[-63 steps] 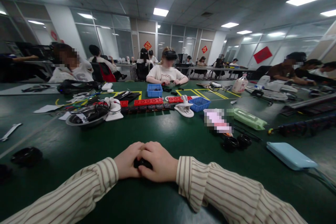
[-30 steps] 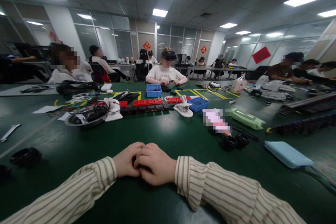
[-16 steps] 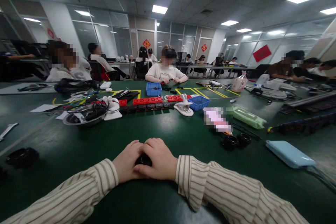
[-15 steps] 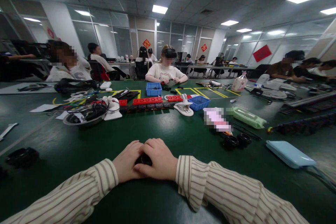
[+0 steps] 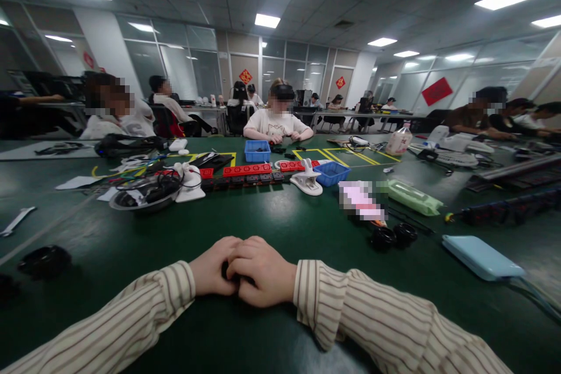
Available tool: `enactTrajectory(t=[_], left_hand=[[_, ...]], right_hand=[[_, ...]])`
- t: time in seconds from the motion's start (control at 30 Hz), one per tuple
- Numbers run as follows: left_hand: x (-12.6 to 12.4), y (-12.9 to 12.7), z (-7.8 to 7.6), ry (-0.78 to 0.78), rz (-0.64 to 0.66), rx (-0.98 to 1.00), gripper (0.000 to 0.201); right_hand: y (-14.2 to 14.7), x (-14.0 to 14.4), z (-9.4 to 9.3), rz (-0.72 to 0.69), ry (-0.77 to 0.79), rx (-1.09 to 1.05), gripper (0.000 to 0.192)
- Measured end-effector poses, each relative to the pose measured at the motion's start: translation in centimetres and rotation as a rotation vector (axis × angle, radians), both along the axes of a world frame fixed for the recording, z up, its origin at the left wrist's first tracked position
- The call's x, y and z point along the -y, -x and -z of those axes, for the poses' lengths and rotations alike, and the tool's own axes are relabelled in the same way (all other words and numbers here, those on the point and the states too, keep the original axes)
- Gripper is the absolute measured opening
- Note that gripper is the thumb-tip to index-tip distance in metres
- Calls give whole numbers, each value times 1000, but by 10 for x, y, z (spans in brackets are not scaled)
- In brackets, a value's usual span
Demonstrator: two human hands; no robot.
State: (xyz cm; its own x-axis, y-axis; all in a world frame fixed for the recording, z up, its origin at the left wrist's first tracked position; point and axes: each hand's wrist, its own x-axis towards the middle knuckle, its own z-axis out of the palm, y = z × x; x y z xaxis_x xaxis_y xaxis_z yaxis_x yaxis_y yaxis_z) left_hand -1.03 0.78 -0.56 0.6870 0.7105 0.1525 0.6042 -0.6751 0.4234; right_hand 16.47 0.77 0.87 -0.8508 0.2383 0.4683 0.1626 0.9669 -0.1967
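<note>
Just in front of me, my left hand [image 5: 214,266] and my right hand [image 5: 265,272] are cupped together low over the green table [image 5: 210,339]. Both have curled fingers, and the right overlaps the left's fingertips. They close around a glossy black object, now almost wholly hidden; only a dark gap shows between thumb and fingers, so its exact kind is unclear. Similar black round pieces stand nearby: a pair [image 5: 383,238] to the right and a black ring-like piece [image 5: 45,261] at far left.
Beyond my hands lie a metal bowl [image 5: 144,206] of cables, a red-topped strip [image 5: 248,170], a white clip stand [image 5: 307,178] and blue bins [image 5: 258,150]. At right are a green packet [image 5: 412,197] and a light blue case [image 5: 482,257]. A person in a headset [image 5: 277,123] sits opposite.
My right hand has turned and closed further over the black object, covering what showed of it before. My left hand stays beside it. The view has shifted slightly.
</note>
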Motion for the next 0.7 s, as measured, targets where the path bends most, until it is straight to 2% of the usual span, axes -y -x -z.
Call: enactTrajectory(t=[0.17,0.3,0.37,0.47,0.57,0.7], left_hand=[[0,3,3,-10,3,43,51],[2,5,7,-76,-35,18,77],[3,4,7,-120,-58,0,83],[5,2,6,-158,-92,-20,77],[5,1,5,-148,-122,-35,56],[2,2,4,-110,-122,-32,43]], right_hand=[[-2,0,-1,29,-41,-35,19],[-3,0,-1,198,-34,-42,36],[-3,0,-1,292,-20,-42,43],[-2,1,-1,393,-8,-27,49],[0,2,-3,447,17,44,49],[1,1,-7,427,75,143,39]])
